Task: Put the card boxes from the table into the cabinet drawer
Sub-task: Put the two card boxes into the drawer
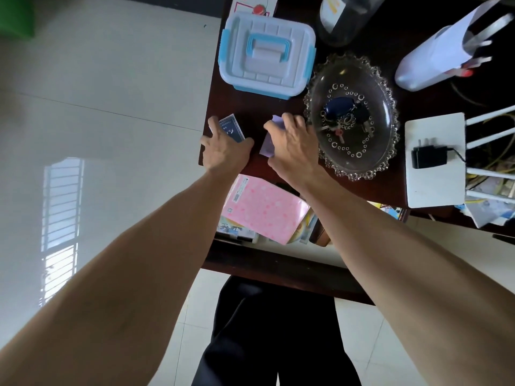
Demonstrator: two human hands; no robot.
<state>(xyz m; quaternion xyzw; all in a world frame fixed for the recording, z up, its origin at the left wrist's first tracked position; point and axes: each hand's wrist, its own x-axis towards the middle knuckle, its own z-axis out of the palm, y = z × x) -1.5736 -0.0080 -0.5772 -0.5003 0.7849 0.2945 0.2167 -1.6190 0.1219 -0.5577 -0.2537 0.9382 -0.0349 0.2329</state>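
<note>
A dark blue card box [232, 130] lies near the left edge of the dark wooden table [250, 107]. My left hand [223, 150] rests over its near end, fingers curled around its sides. A pale purple card box [269, 143] lies a little to the right, mostly covered by my right hand [292, 143], whose fingers wrap its top and sides. Both boxes still touch the table. Below the table's front edge the open drawer [278, 263] holds a pink packet [264, 210] and booklets.
A white and blue lidded plastic box [267, 51] stands behind the card boxes. A glass dish [387, 151] with keys sits right beside my right hand. A white router [434, 160] with a black plug, a white bag and a dark jar stand further right and back.
</note>
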